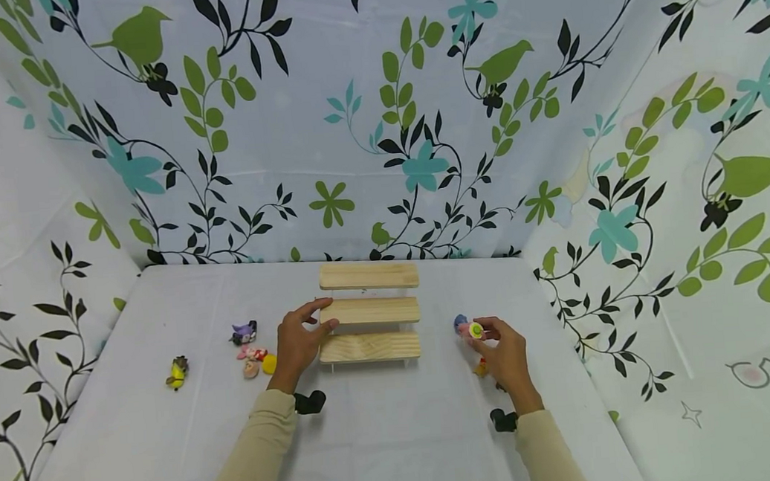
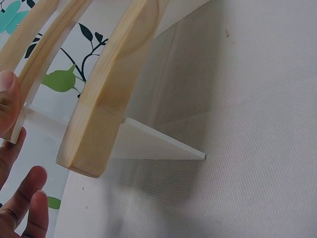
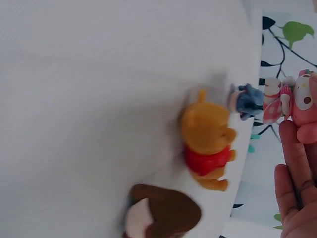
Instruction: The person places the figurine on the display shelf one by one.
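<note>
– Head view first: where are your hands?

– Your left hand is left of centre, thumb and forefinger pinching the left end of the middle plank; upper plank above it in the frame, lower plank below. Your right hand, right of centre, pinches a pink figurine.

– What's around that?

– Blue figurine just to its left, orange figurine below. Left part of the frame: purple figurine, pink-and-yellow cluster under it, yellow figurine farther left. All on a white tablecloth; patterned cloth across the top.

– Left wrist view?

– Planks slant in from the top left. At the left edge your thumb and a finger have the middle plank's end between them; your other fingers are off it, lower left. White support under the lower plank, mid-frame.

– Right wrist?

– Pink figurine at the right edge, your fingers against it, partly cut off; can't tell how firmly you grip. Orange figurine, red top, right of centre; blue one up and right of that. Brown-and-pale figurine at bottom centre, blurred.
</note>
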Tool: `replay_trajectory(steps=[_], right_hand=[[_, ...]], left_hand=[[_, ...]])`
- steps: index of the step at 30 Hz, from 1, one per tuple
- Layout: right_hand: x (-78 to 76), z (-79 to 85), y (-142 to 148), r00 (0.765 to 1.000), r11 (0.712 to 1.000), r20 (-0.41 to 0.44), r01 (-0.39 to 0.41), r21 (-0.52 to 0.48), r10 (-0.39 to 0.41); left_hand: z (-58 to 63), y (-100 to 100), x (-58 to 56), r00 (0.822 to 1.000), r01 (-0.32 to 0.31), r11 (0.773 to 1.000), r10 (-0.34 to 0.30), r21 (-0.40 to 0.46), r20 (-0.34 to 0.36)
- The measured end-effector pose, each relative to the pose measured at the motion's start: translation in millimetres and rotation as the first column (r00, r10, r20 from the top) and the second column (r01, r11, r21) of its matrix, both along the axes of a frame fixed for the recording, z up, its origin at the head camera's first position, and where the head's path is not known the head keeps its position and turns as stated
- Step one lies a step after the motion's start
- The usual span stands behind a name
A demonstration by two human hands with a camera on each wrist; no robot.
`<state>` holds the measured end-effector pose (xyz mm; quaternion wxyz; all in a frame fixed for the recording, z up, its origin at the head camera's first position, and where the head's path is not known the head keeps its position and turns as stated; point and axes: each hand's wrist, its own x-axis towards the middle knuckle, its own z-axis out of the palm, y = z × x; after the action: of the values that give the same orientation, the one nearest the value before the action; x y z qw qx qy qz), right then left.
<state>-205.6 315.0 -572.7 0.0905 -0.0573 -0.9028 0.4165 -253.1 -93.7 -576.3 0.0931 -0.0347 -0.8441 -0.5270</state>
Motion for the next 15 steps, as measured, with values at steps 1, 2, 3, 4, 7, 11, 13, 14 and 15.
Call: replay_trajectory(steps=[1, 2, 3, 4, 7, 11, 13, 14, 15], right_hand=[[-0.3, 3.4, -1, 1.000, 1.000, -0.008, -0.005, -0.007, 0.005], [-0.9, 7.0, -2, 1.000, 1.000, -0.013, -0.009, -0.013, 0.009], [-1.4, 10.3, -4, 1.000, 1.000, -0.021, -0.015, -0.016, 0.014], [-2.0, 13.0, -5, 0.999, 1.000, -0.032, -0.016, -0.020, 0.015], [-4.6, 21.1, -8, 0.998, 1.000, -0.060, -0.021, -0.020, 0.020], [-10.6, 31.8, -12, 0.996, 0.999, -0.087, -0.036, -0.034, 0.033], [-13.7, 37.2, -14, 0.995, 0.997, -0.094, -0.048, -0.059, 0.042], [-15.3, 40.1, -16, 0.994, 0.996, -0.099, -0.056, -0.069, 0.049], [-16.9, 42.7, -17, 0.993, 0.994, -0.104, -0.062, -0.089, 0.053]], left_hand=[[0.3, 0, 0.1, 1.000, 0.000, 1.000, 0.000, -0.001, 0.000], [0.6, 0, 0.2, 1.000, 0.000, 1.000, 0.000, 0.001, 0.000], [0.6, 0, 0.1, 1.000, 0.000, 1.000, 0.000, 0.002, -0.001], [0.8, 0, 0.0, 1.000, 0.000, 1.000, 0.000, 0.002, 0.000], [0.9, 1, 0.2, 1.000, 0.002, 1.000, -0.002, -0.001, -0.005], [0.4, 0, 0.2, 1.000, 0.003, 1.000, -0.003, -0.008, -0.005], [0.4, 0, 0.3, 1.000, 0.001, 1.000, -0.001, -0.003, -0.003], [0.4, 0, 0.4, 1.000, 0.001, 1.000, -0.001, -0.003, -0.004], [0.3, 0, 0.6, 1.000, 0.003, 1.000, -0.003, -0.007, -0.006]])
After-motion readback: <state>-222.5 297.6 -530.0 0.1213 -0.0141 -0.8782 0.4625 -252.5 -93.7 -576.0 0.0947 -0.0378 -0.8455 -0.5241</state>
